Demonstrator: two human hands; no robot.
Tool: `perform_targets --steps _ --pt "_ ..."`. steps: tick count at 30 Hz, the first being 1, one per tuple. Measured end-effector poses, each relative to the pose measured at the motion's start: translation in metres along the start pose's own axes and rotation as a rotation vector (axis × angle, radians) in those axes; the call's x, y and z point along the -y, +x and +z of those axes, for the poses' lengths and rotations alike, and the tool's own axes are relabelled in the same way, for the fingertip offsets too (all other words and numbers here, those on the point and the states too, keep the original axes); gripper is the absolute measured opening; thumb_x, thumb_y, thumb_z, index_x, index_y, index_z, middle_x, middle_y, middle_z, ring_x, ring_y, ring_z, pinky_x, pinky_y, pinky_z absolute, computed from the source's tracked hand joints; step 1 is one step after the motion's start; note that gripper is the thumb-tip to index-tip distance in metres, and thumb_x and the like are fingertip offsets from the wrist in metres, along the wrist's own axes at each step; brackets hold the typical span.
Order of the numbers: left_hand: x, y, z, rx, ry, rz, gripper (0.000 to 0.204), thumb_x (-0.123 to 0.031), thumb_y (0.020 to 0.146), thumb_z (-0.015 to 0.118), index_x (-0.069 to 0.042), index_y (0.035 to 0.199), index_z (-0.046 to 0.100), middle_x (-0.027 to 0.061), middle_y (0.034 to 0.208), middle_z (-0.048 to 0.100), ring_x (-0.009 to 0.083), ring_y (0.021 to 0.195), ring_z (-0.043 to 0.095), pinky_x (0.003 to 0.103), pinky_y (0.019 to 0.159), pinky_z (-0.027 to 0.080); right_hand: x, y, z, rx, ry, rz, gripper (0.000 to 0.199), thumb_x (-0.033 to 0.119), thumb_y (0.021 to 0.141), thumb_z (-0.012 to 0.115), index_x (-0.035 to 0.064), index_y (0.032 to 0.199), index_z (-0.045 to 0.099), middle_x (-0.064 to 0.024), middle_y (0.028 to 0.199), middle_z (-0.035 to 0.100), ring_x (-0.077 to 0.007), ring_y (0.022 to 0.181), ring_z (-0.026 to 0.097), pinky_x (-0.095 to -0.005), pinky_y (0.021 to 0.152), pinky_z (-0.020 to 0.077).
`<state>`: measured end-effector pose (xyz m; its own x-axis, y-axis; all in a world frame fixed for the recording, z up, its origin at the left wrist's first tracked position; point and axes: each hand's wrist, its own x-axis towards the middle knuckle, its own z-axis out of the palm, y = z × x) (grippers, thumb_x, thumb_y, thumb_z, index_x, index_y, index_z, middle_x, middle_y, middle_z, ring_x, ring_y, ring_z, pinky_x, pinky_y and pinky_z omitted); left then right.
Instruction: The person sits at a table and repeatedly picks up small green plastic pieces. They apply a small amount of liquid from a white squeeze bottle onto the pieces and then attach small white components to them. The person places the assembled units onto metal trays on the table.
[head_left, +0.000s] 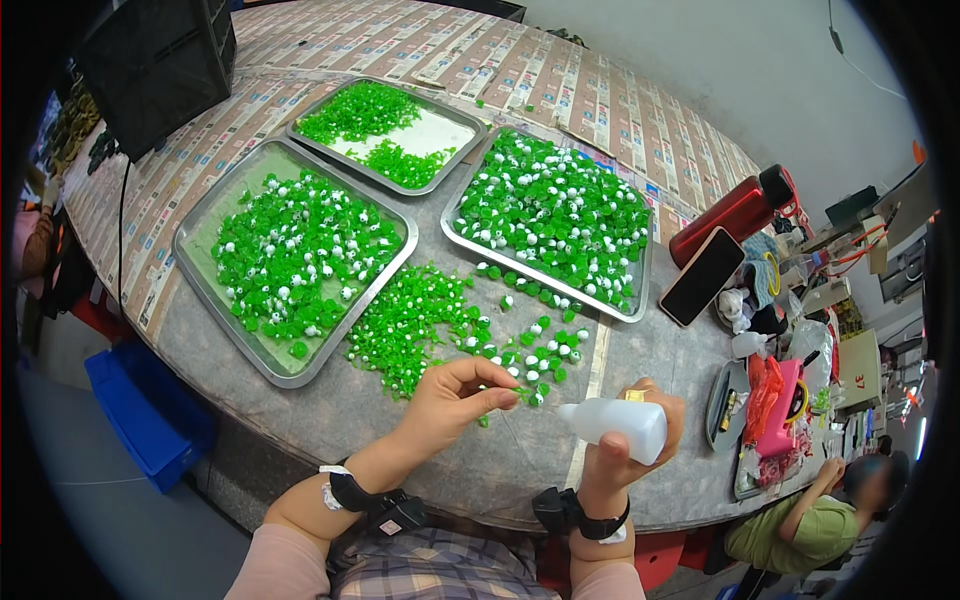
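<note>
A: Where are we finding the left hand [447,408]?

B: We're seeing it at the lower centre of the frame. Its forearm is slanting up from the lower edge, the wrist is leaning toward frame right, and thumb and index finger are pinching a small green piece [519,392]. A white ball is showing just beside the tips; whether it is belonging to that piece, we cannot tell.

A: And the right hand [611,463]?

B: Right of lower centre. We're watching it grasping a translucent white bottle [630,424], thumb pressing the near side, fingers wrapping round the far side. The forearm is standing nearly upright; the bottle is lying almost level, its nozzle pointing left, near the pinched piece but not touching it.

A: What are we noting around them?

B: A heap of small green pieces [405,325] is lying mid-frame, just above the left hand. Green pieces with white balls [548,350] are scattering to its right. A metal tray [402,262] is sitting at left of centre, full of similar pieces.

A: On the wrists?

B: We're making out a black strap [352,492] circling the left one, another black strap [602,526] the right.
</note>
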<state>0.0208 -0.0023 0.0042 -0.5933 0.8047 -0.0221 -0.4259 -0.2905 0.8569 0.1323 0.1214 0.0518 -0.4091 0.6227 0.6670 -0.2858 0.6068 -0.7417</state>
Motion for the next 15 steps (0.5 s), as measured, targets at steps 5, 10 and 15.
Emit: perform_targets --steps 5,10,15 --pt "0.001 0.0 -0.001 0.015 -0.008 0.018 0.01 -0.003 0.075 0.057 0.0 0.085 0.057 0.0044 0.08 0.058 0.0089 0.072 0.056 0.02 0.066 0.046 0.0 0.003 0.004 0.012 -0.081 -0.07 0.053 0.045 0.058 0.07 0.0034 0.08 0.048 -0.0018 0.064 0.045 -0.0134 0.053 0.042 -0.0247 0.048 0.0339" --pt "0.002 0.0 -0.001 -0.023 0.005 0.026 0.01 -0.004 0.075 0.058 -0.001 0.085 0.057 0.0042 0.078 0.059 0.0088 0.071 0.055 0.02 0.064 0.045 -0.003 0.008 -0.006 -0.155 -0.118 -0.037 0.05 0.041 0.062 0.068 0.0019 0.084 0.045 -0.0022 0.066 0.046 -0.0133 0.06 0.045 -0.0249 0.051 0.037" --pt "0.0 -0.001 -0.003 -0.106 -0.039 0.003 0.01 -0.006 0.075 0.058 -0.001 0.084 0.057 0.0039 0.074 0.059 0.0089 0.069 0.055 0.021 0.063 0.044 -0.032 0.042 -0.043 -0.075 -0.134 0.321 0.034 0.018 0.073 0.061 -0.0003 0.095 0.043 -0.0032 0.075 0.049 -0.0108 0.071 0.048 -0.0239 0.06 0.0407"
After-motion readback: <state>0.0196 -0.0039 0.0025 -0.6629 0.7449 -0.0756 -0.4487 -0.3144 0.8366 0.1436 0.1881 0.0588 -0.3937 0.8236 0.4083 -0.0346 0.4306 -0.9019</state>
